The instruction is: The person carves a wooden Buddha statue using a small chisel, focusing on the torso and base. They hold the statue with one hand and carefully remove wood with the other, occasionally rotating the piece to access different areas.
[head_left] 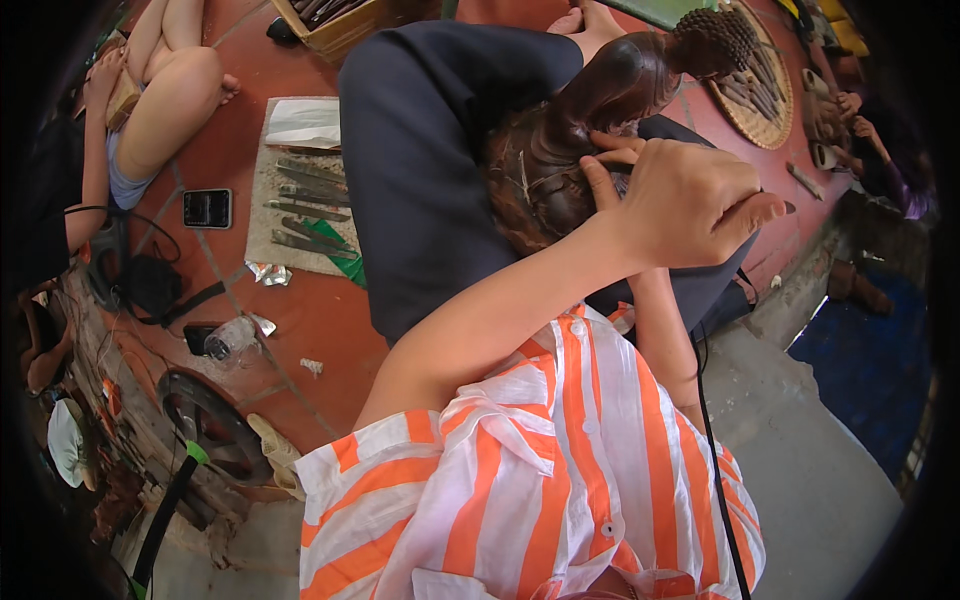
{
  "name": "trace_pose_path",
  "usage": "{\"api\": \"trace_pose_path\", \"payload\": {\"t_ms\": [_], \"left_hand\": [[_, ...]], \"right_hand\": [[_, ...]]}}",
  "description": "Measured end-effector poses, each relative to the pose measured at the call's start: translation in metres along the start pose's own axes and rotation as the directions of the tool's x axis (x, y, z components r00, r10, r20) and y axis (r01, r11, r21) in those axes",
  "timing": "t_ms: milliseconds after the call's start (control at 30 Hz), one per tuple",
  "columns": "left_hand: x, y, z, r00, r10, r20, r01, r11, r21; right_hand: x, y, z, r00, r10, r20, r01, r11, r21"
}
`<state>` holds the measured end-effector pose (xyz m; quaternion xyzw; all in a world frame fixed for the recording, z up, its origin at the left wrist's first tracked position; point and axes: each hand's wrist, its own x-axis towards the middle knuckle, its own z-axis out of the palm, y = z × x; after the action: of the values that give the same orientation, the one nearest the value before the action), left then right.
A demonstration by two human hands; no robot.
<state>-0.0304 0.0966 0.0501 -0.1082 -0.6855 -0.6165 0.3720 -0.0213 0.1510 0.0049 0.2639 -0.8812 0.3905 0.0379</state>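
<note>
A dark brown carved wooden statue (535, 185), a seated figure with knobbly hair, lies tilted across my lap, its head toward the upper right. My left arm crosses in front of me. My left hand (695, 205) is closed in a fist beside the statue, thumb sticking out to the right; whatever the fist may hold is hidden. Behind it, my right hand (603, 180) is mostly covered, with bent fingers pressed against the statue's middle. Left of my leg, several flat metal files (312, 195) lie on a pale mat (262, 225).
A phone (207, 208) lies on the red tiled floor, near a black strap and a clear plastic cup (232, 338). A round woven tray (790, 120) with tools stands at the upper right, a wooden box (335, 38) at the top. Other people sit at left and right.
</note>
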Motion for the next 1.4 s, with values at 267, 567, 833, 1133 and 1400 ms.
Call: {"api": "trace_pose_path", "payload": {"t_ms": [267, 567, 833, 1133, 1400], "left_hand": [[0.001, -0.002, 0.002, 0.992, 0.048, -0.119, -0.054, 0.997, -0.049], [0.002, -0.006, 0.004, 1.000, 0.025, 0.013, -0.025, 1.000, 0.007], [-0.019, 0.039, 0.055, 0.944, 0.295, 0.147, -0.303, 0.952, 0.040], [-0.015, 0.014, 0.053, 0.978, 0.109, 0.178, -0.139, 0.976, 0.168], [-0.006, -0.020, 0.040, 0.996, 0.036, 0.081, -0.059, 0.955, 0.291]], "right_hand": [[-0.001, 0.000, -0.002, 0.999, -0.032, 0.016, 0.032, 0.998, 0.053], [0.002, 0.003, -0.011, 0.996, 0.039, 0.086, -0.047, 0.994, 0.096], [-0.013, 0.001, -0.075, 1.000, -0.021, 0.017, 0.021, 0.999, 0.042], [0.015, 0.034, -0.058, 0.959, -0.158, 0.234, 0.100, 0.966, 0.240], [0.027, 0.041, -0.026, 0.939, -0.133, 0.317, 0.072, 0.978, 0.198]]}}
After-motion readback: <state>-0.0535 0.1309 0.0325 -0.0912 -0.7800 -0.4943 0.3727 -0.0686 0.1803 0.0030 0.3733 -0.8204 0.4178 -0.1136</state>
